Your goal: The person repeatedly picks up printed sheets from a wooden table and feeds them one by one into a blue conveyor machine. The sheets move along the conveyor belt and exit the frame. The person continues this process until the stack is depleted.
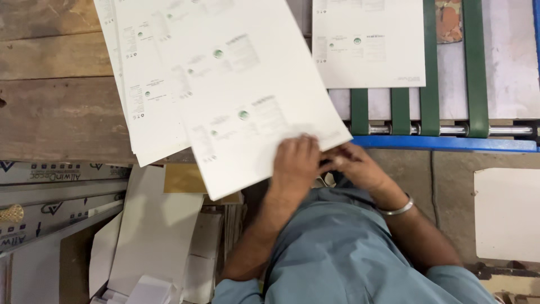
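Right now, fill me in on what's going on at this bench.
A person in a grey-blue shirt is handling a fanned stack of white printed sheets that lies on a worn wooden table. The left hand presses flat on the near corner of the top sheet, while the right hand, with a metal bangle at its wrist, meets that corner from the side. One more printed sheet lies on the green belts of a conveyor to the right.

My left hand (pixel 296 159) lies flat on the near corner of the top printed sheet (pixel 247 95), and my right hand (pixel 357 163) pinches that corner just beside it (fingers bent). Beyond this corner, another sheet (pixel 368 42) rests on green belts (pixel 430 84).
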